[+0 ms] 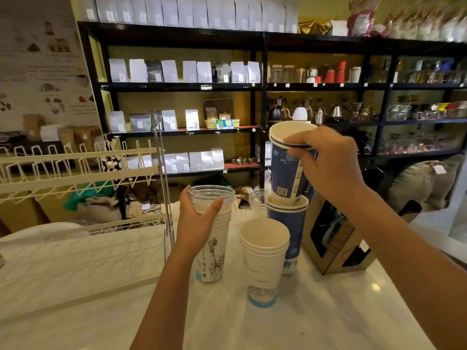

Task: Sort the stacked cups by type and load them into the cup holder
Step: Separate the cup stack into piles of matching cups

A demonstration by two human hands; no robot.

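My right hand [326,162] grips the rim of a blue paper cup [285,170], held tilted just above a stack of blue cups [292,231] standing on the white counter [101,286]. My left hand [195,223] wraps the upper part of a stack of white printed cups [214,251] that has a clear plastic cup [211,197] nested in its top. In front stands a separate stack of plain white paper cups [264,251]. The cream wire cup holder [75,173] stands at the left with a chrome post [163,178] beside it.
A cardboard box with a window [333,236] stands right of the blue stack. Another clear cup [257,198] sits behind the stacks. Black shelves [262,84] with bags and kettles fill the background. Sacks lie on the floor at the right.
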